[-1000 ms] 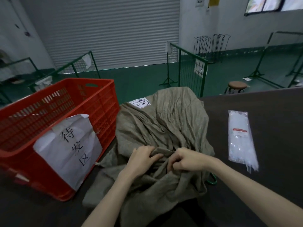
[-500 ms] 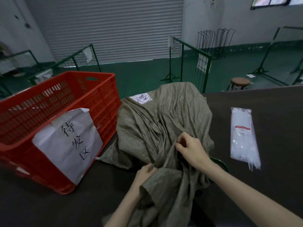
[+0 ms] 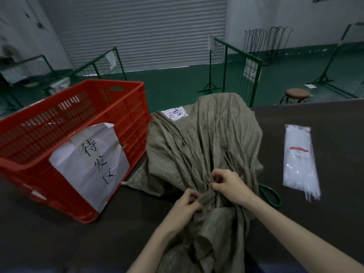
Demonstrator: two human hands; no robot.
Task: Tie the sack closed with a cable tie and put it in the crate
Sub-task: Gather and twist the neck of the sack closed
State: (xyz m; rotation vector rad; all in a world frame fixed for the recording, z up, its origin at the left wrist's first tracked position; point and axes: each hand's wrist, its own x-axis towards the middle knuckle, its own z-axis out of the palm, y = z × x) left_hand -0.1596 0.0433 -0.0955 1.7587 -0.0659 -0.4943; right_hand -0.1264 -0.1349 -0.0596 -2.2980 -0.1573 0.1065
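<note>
Meanwhile the left hand (image 3: 187,203) and right hand (image 3: 230,186) both pinch the bunched neck of the sack (image 3: 197,144), with the cable-tie pack (image 3: 299,160) lying off to the right, its long axis pointing away, nearer the right hand

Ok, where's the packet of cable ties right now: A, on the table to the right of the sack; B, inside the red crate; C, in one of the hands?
A: the packet of cable ties lies flat on the table, right of the sack.
</note>
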